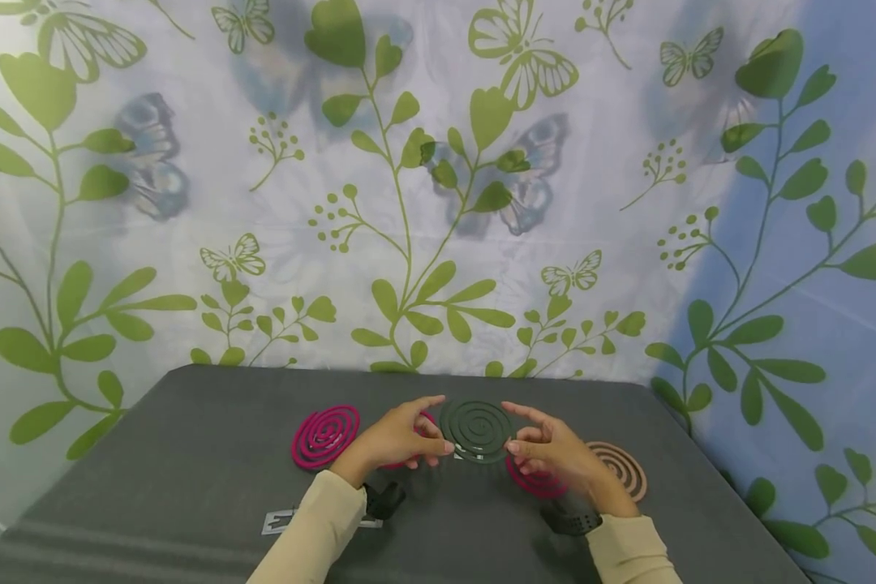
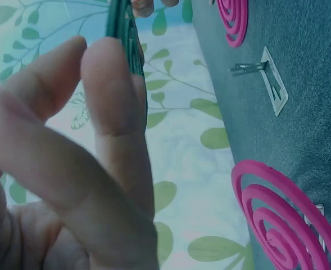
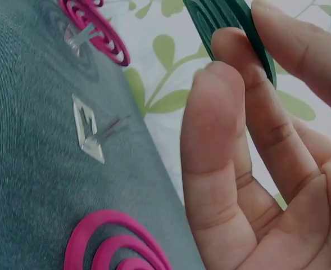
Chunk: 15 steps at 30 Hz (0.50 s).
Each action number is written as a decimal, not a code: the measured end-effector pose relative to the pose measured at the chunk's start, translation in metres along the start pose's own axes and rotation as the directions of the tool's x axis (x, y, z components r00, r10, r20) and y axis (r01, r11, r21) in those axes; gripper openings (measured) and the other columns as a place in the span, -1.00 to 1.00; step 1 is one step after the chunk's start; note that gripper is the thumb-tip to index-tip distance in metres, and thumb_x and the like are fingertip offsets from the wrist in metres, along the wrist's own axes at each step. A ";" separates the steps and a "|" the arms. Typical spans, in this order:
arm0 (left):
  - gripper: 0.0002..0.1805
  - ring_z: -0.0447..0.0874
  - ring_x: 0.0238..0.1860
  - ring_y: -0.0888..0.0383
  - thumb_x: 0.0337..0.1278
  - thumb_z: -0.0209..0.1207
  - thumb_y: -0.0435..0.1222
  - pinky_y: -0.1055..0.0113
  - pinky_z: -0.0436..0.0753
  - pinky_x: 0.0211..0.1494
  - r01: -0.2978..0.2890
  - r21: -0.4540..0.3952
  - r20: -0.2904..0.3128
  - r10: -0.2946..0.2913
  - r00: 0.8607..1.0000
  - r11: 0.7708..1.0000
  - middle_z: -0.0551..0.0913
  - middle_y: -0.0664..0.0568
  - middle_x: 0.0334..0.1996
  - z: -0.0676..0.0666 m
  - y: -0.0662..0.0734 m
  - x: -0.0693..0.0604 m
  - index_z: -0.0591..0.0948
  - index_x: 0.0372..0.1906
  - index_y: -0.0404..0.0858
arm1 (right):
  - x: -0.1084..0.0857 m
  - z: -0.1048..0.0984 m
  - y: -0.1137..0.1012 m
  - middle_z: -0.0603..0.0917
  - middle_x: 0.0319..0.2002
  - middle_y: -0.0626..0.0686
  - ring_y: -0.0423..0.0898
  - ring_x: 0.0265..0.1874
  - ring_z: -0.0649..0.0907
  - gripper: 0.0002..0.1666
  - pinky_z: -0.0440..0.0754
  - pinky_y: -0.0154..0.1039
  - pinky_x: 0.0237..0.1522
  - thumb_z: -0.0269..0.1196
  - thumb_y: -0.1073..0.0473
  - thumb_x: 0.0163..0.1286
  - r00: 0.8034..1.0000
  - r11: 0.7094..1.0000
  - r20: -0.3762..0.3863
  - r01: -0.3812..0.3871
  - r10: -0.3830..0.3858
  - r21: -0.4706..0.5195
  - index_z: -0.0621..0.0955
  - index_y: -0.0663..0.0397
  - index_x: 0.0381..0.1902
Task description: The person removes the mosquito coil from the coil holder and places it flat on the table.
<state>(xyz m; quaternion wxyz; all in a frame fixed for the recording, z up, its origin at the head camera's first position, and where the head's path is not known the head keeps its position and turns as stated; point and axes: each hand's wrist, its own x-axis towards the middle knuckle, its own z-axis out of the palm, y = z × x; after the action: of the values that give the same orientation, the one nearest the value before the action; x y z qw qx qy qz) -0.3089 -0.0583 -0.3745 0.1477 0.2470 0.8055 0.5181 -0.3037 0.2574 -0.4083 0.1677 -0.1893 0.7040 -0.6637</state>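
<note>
A dark green mosquito coil (image 1: 476, 430) is held up above the table, its flat spiral face towards the head view. My left hand (image 1: 397, 435) pinches its left edge between thumb and fingers. On the opposite edge, my right hand (image 1: 555, 450) grips the coil with its fingers. The left wrist view shows the green coil (image 2: 119, 25) nearly edge-on at the fingertips. Below the coil, a small metal coil stand (image 3: 80, 129) with a raised prong lies on the table. Pink coils (image 1: 540, 484) lie near both hands, partly hidden by them.
Another pink coil (image 1: 327, 436) lies left on the grey table (image 1: 212, 438). A tan coil (image 1: 628, 470) is at the right, partly behind the right forearm. A flat metal piece (image 1: 276, 523) lies near the left sleeve. A leaf-patterned curtain (image 1: 438, 243) hangs behind.
</note>
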 end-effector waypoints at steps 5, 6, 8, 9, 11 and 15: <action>-0.07 0.80 -0.30 -0.14 0.34 0.49 -0.31 0.35 0.61 -0.43 -0.011 0.017 -0.019 0.012 1.000 1.000 0.76 0.09 -0.32 -0.001 0.004 -0.006 0.26 0.67 -0.39 | 0.001 0.000 -0.007 0.79 -0.19 -0.13 -0.24 -0.29 0.74 0.00 0.77 -0.31 -0.19 0.34 0.29 0.59 0.999 1.000 0.030 0.012 -0.012 -0.004 0.03 0.37 0.72; -0.07 0.80 -0.30 -0.15 0.33 0.49 -0.30 0.34 0.62 -0.44 -0.011 0.021 -0.029 0.012 1.000 1.000 0.76 0.10 -0.31 0.000 0.004 -0.007 0.27 0.66 -0.38 | 0.002 0.000 -0.008 0.79 -0.19 -0.13 -0.24 -0.28 0.74 -0.01 0.77 -0.30 -0.19 0.34 0.29 0.59 0.999 1.000 0.035 0.016 -0.015 -0.008 0.04 0.38 0.72; -0.08 0.80 -0.32 -0.12 0.32 0.50 -0.29 0.32 0.63 -0.44 -0.011 0.030 -0.051 0.013 0.999 0.999 0.76 0.11 -0.30 0.001 0.006 -0.010 0.30 0.65 -0.37 | 0.002 0.001 -0.009 0.79 -0.19 -0.13 -0.23 -0.28 0.73 -0.01 0.77 -0.30 -0.18 0.33 0.29 0.59 0.999 1.000 0.045 0.022 -0.021 -0.019 0.04 0.39 0.72; -0.09 0.80 -0.33 -0.10 0.32 0.51 -0.28 0.32 0.63 -0.44 -0.009 0.033 -0.061 0.011 0.998 0.999 0.76 0.11 -0.29 0.001 0.007 -0.012 0.32 0.65 -0.35 | 0.003 0.001 -0.010 0.79 -0.19 -0.12 -0.23 -0.28 0.73 -0.02 0.77 -0.30 -0.18 0.34 0.30 0.59 0.998 1.000 0.050 0.022 -0.021 -0.021 0.05 0.39 0.72; -0.10 0.80 -0.36 -0.08 0.31 0.51 -0.29 0.29 0.64 -0.46 -0.008 0.032 -0.079 0.010 0.997 0.999 0.76 0.12 -0.28 0.002 0.008 -0.015 0.33 0.64 -0.34 | 0.003 0.002 -0.011 0.79 -0.19 -0.11 -0.23 -0.28 0.73 -0.01 0.76 -0.30 -0.18 0.34 0.30 0.58 0.998 0.999 0.061 0.021 -0.020 -0.024 0.05 0.40 0.71; -0.10 0.80 -0.39 -0.11 0.30 0.52 -0.30 0.29 0.62 -0.48 -0.001 0.020 -0.104 0.003 0.995 1.000 0.78 0.12 -0.28 0.004 0.008 -0.021 0.34 0.64 -0.33 | 0.004 0.005 -0.012 0.78 -0.20 -0.09 -0.23 -0.28 0.73 0.01 0.77 -0.30 -0.18 0.36 0.30 0.57 0.996 1.000 0.086 0.016 -0.014 -0.018 0.05 0.40 0.71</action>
<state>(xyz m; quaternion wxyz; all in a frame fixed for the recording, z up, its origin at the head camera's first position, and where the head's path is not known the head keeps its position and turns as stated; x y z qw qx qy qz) -0.2876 -0.0637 -0.3696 0.1026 0.2217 0.8169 0.5225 -0.3042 0.2503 -0.3962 0.1911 -0.2244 0.7008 -0.6496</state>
